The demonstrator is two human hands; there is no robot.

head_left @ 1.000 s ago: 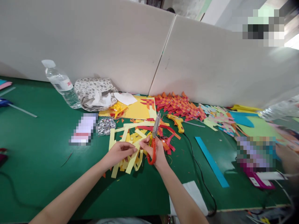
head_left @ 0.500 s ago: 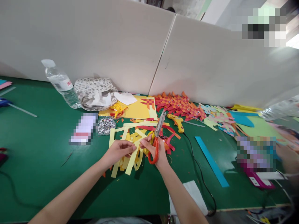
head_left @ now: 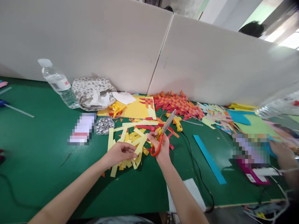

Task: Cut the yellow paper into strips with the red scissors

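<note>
My left hand (head_left: 123, 152) pinches a pale yellow paper strip (head_left: 140, 145) between thumb and fingers, low over a heap of yellow paper strips (head_left: 127, 164). My right hand (head_left: 163, 146) is closed around a pair of scissors (head_left: 168, 120) with red and yellow handles, their blades pointing up and away to the right. The thumb and fingertip of that hand are at the strip's upper end; whether they grip it I cannot tell. Red paper scraps lie under and beyond the scissors. Behind is a yellow sheet (head_left: 133, 109) bearing a red-orange woven paper piece (head_left: 149, 103).
A yellow glue gun (head_left: 177, 123) trails a black cable. Red-orange woven paper fish (head_left: 178, 104) are piled by the partition. To the left are a water bottle (head_left: 59, 84), a phone (head_left: 82, 128) and a bag of googly eyes (head_left: 105, 125). Another person's hand (head_left: 281, 151) is at right.
The strip in my left hand has turned and moved up and right. My right hand has shifted slightly right, and the scissors' blades now tilt further right. The other person's hand is clearer.
</note>
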